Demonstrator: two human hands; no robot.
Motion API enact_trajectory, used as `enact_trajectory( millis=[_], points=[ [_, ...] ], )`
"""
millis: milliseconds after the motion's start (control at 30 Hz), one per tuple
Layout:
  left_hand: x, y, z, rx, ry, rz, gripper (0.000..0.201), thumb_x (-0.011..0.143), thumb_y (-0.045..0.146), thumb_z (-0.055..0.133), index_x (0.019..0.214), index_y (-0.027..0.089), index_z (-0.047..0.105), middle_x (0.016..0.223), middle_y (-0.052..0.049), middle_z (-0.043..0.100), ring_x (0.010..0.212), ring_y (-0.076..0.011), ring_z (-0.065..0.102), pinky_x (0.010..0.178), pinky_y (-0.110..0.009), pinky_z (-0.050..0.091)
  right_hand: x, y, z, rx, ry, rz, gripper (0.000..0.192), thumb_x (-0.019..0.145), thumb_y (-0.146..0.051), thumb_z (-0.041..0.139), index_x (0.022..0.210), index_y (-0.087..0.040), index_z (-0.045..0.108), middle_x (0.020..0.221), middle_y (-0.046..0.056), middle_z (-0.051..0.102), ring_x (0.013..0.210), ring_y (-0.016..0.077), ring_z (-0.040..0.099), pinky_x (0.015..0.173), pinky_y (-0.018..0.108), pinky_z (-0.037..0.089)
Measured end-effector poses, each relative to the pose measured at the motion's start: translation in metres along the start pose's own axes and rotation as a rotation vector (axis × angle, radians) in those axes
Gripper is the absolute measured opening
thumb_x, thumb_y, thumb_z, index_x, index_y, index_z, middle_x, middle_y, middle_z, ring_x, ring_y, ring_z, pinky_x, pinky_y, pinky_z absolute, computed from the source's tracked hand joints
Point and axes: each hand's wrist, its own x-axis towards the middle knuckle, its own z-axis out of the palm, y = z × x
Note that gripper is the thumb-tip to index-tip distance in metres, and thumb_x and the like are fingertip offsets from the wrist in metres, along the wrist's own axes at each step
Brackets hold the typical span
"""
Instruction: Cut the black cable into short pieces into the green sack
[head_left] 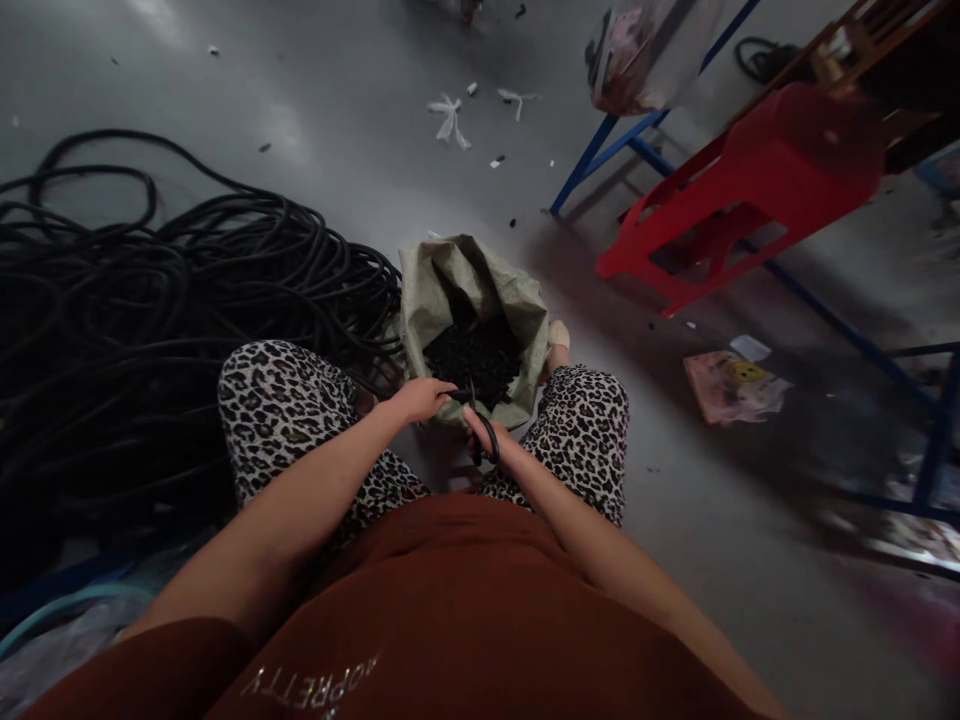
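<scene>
I sit with an open greenish woven sack [442, 290] between my knees; it holds a heap of small black cut pieces [474, 360]. Over the sack's near rim, my left hand [418, 400] pinches the end of a black hose [456, 397]. My right hand [491, 440] is closed on black-handled scissors [484, 432], whose blades point up at the hose end. The two hands are almost touching.
A big tangle of black hose [142, 330] lies on the floor at my left. A red plastic stool [757, 190] and a blue metal frame [832, 320] stand at the right, with a pink bag [731, 385] on the grey floor. Scraps litter the far floor.
</scene>
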Motion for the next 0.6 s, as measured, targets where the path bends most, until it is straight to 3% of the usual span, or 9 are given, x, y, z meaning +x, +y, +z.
enact_trajectory(
  millis=[233,600],
  points=[
    [0.002,0.002,-0.001,-0.035,0.001,-0.021,0.037,0.089,0.027,0.047,0.122,0.023,0.064,0.117,-0.004,0.069,0.108,-0.0211,0.063,0.091,-0.026,0.047,0.005,0.008,0.005,0.064,0.02,-0.02,0.057,0.085,-0.067,0.043,0.066,-0.015,0.055,0.047,0.001,0.051,0.037,0.0131,0.051,0.036,0.023,0.042],
    [0.003,0.0,-0.001,-0.038,-0.003,-0.07,0.036,0.09,0.027,0.046,0.122,0.025,0.063,0.116,-0.003,0.069,0.108,-0.0203,0.062,0.09,-0.026,0.047,0.002,0.009,0.004,-0.092,0.112,-0.088,0.053,0.088,-0.06,0.045,0.061,-0.015,0.057,0.045,0.001,0.051,0.036,0.0122,0.05,0.038,0.021,0.04]
  ],
)
